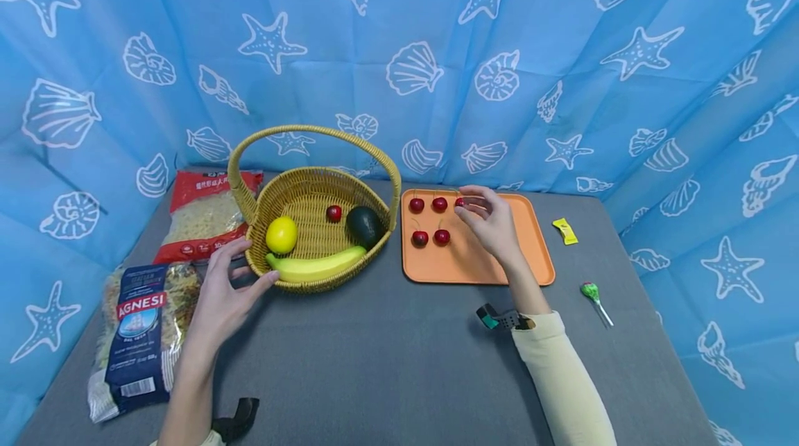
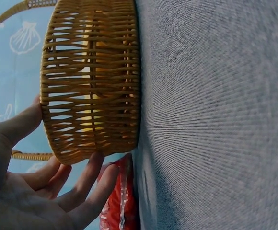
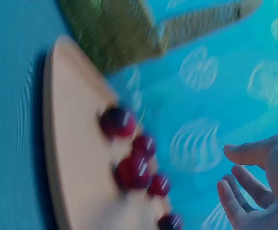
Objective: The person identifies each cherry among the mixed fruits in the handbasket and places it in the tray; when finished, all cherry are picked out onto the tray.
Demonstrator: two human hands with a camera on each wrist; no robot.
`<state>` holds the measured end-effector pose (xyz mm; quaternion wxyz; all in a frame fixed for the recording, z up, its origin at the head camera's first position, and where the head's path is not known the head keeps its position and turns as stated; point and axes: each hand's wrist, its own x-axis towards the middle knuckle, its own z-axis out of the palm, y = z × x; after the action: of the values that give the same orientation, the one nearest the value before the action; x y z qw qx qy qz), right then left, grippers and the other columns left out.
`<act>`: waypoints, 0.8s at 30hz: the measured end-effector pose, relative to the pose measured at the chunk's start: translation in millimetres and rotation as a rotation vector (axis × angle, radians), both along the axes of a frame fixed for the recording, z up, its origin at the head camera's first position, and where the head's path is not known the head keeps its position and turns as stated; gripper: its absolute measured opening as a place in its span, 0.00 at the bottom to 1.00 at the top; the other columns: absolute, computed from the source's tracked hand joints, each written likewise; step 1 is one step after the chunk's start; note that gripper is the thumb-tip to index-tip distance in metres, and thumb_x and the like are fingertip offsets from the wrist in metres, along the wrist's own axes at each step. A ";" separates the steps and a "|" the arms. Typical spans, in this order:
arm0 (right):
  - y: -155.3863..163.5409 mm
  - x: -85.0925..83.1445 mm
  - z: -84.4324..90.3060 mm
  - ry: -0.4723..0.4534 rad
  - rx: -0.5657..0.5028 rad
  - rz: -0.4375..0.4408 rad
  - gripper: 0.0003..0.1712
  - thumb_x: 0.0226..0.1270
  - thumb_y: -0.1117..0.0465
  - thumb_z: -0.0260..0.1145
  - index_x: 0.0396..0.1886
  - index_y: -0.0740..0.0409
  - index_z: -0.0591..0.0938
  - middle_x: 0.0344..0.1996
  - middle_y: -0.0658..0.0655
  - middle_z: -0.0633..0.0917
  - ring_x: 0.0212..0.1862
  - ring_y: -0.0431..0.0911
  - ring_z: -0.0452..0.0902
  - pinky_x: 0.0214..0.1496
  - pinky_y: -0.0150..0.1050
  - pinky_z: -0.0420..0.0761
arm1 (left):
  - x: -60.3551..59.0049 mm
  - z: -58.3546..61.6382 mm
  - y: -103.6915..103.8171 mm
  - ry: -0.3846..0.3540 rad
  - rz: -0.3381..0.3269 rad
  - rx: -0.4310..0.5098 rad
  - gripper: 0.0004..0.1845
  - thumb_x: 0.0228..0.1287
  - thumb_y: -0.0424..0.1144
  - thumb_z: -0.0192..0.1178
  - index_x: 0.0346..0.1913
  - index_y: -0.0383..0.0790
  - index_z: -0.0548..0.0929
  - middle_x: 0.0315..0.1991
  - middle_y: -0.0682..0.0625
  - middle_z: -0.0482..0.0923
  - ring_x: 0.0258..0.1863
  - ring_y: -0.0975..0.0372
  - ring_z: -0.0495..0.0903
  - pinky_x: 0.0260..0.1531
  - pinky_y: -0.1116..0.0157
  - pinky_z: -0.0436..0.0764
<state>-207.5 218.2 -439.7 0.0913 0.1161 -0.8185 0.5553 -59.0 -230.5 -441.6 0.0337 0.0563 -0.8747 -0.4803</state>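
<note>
My left hand [image 1: 227, 297] holds the wicker basket [image 1: 318, 284] at its front left end, thumb on the rim and fingertips against the woven side. Inside the basket lie a lemon [image 1: 281, 235], a cherry [image 1: 333, 213], an avocado [image 1: 365, 226] and a banana [image 1: 318, 266]. Over the orange tray [image 1: 477, 269] hovers my right hand [image 1: 493, 225], thumb and fingers apart and nothing visible between them. Several cherries [image 1: 440, 204] with stems lie on the tray's left half. The cherry [image 1: 460, 202] nearest my right fingertips is partly hidden by them.
Two pasta bags, one red [image 1: 200, 217] and one dark blue [image 1: 140, 338], lie left of the basket. Right of the tray are a yellow wrapped candy [image 1: 565, 231] and a green lollipop [image 1: 596, 302]. A blue patterned curtain [image 1: 437, 50] borders the grey table [image 1: 374, 370].
</note>
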 end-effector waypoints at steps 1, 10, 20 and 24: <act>-4.2 7.1 6.3 0.028 -0.018 0.027 0.22 0.72 0.74 0.72 0.64 0.72 0.81 0.63 0.72 0.84 0.62 0.57 0.86 0.67 0.34 0.89 | 0.0 -0.2 0.3 0.000 0.001 -0.001 0.43 0.74 0.47 0.72 0.83 0.37 0.63 0.82 0.31 0.58 0.67 0.33 0.79 0.66 0.36 0.83; -65.2 70.4 45.7 0.210 -0.083 0.272 0.21 0.66 0.77 0.74 0.58 0.67 0.85 0.57 0.66 0.86 0.58 0.42 0.84 0.56 0.30 0.91 | -0.2 -0.8 2.1 0.000 -0.003 0.001 0.43 0.75 0.48 0.71 0.83 0.38 0.63 0.83 0.31 0.57 0.68 0.33 0.78 0.66 0.36 0.83; -165.2 58.3 31.3 0.062 -0.090 0.497 0.20 0.72 0.71 0.73 0.61 0.66 0.83 0.63 0.66 0.82 0.66 0.56 0.81 0.73 0.57 0.86 | 0.7 0.4 2.0 -0.003 -0.004 -0.002 0.43 0.75 0.49 0.71 0.83 0.38 0.63 0.83 0.31 0.57 0.68 0.33 0.78 0.66 0.35 0.83; -199.8 29.7 28.3 -0.037 0.039 0.484 0.22 0.73 0.67 0.74 0.64 0.63 0.83 0.65 0.65 0.82 0.67 0.59 0.80 0.76 0.55 0.84 | 1.1 0.9 1.4 -0.001 0.002 -0.015 0.43 0.75 0.49 0.70 0.83 0.38 0.63 0.82 0.31 0.57 0.67 0.33 0.78 0.66 0.35 0.83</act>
<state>-177.9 18.4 -411.4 -0.0618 0.3005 -0.7788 0.5471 -58.0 -229.1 -440.7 0.0341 0.0572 -0.8783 -0.4734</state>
